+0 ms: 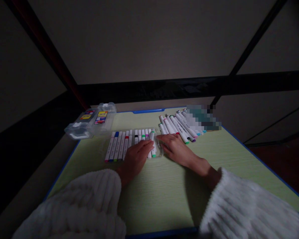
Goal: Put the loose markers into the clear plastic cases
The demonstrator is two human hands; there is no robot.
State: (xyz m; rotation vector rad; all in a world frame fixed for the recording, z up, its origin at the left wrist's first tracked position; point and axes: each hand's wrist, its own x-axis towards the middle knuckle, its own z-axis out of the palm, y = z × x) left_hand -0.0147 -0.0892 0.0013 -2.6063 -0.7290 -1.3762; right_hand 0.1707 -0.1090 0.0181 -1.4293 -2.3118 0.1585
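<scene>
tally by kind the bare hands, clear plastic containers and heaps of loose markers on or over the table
Bare left hand and bare right hand: 2
Clear plastic handled case and clear plastic marker tray: 2
Heap of loose white markers: 1
Total: 5

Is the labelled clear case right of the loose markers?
No, the labelled clear case is at the left of the table, the loose markers at the right.

A case (pixel 105 120) sits at the desk's (pixel 156 205) far left corner. Right of it and nearer lies a tray (pixel 159 152) with markers (pixel 112 147) in it. Loose markers (pixel 178 128) lie right of the tray, toward the far right corner, beside a blurred item (pixel 201 119).
</scene>
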